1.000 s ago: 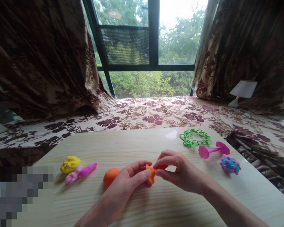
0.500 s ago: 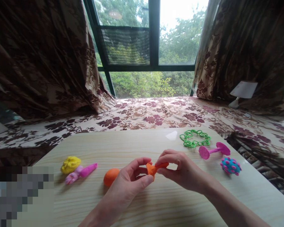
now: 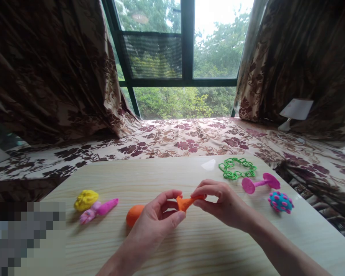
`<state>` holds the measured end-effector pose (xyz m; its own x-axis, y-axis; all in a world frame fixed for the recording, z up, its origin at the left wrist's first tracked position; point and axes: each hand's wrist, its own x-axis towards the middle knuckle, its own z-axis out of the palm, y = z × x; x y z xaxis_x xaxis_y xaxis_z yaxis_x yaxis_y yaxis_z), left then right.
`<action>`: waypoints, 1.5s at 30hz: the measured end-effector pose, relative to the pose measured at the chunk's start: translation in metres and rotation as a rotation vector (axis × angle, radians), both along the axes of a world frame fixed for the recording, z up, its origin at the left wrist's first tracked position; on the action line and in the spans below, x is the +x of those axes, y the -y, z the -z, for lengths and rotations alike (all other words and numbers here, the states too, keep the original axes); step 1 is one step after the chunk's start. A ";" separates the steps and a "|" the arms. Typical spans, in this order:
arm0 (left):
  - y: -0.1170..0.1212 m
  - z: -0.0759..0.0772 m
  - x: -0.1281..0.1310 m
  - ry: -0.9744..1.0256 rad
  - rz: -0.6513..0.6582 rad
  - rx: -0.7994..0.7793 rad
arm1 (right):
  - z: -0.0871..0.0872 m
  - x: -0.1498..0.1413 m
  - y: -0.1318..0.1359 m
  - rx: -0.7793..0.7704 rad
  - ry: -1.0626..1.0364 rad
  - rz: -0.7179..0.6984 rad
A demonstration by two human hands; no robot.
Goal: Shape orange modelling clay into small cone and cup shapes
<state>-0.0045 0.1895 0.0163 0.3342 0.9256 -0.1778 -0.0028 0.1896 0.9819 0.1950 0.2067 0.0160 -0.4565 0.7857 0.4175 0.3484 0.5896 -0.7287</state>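
My left hand (image 3: 156,222) and my right hand (image 3: 222,205) meet above the middle of a pale wooden table (image 3: 189,249). Both pinch one small piece of orange clay (image 3: 185,202), which stretches between them: the left fingers hold its thicker left end, the right thumb and fingers its thinner right end. An orange clay ball (image 3: 134,214) lies on the table just left of my left hand.
A yellow clay lump (image 3: 85,199) and a pink clay piece (image 3: 97,211) lie at the left. A green clay chain ring (image 3: 237,168), a pink dumbbell shape (image 3: 260,183) and a blue ball with pink dots (image 3: 281,202) sit at the right. Patterned cloth and curtains lie beyond.
The orange piece has been drawn out longer and thinner between my hands. My right hand has shifted slightly right, and my left fingers have opened a little around the thick end.
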 end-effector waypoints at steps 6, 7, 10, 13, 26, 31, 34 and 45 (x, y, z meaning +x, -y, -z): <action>0.000 0.001 0.000 -0.032 -0.052 0.006 | 0.001 0.004 -0.003 -0.012 0.011 0.007; 0.000 0.001 0.000 -0.033 -0.052 0.007 | 0.001 0.005 -0.003 -0.010 0.013 0.007; 0.000 0.000 -0.001 -0.035 -0.045 0.012 | -0.001 0.006 -0.004 -0.005 0.017 -0.002; 0.000 0.001 -0.001 -0.024 -0.011 0.008 | -0.004 0.005 -0.001 0.008 0.022 -0.010; 0.002 0.002 0.002 0.023 0.068 -0.026 | 0.003 -0.006 0.004 0.040 0.045 -0.059; 0.001 -0.001 0.002 -0.007 0.083 -0.017 | 0.003 -0.004 0.003 0.022 0.061 -0.053; 0.000 -0.001 0.002 -0.025 0.059 -0.016 | 0.004 -0.003 0.003 0.023 0.071 -0.050; 0.001 0.001 -0.001 -0.063 0.049 0.002 | -0.002 -0.002 0.003 0.062 0.089 -0.066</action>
<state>-0.0053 0.1889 0.0158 0.3671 0.9088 -0.1981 0.0681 0.1862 0.9802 0.1932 0.2037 0.0178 -0.5439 0.7267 0.4196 0.3692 0.6563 -0.6580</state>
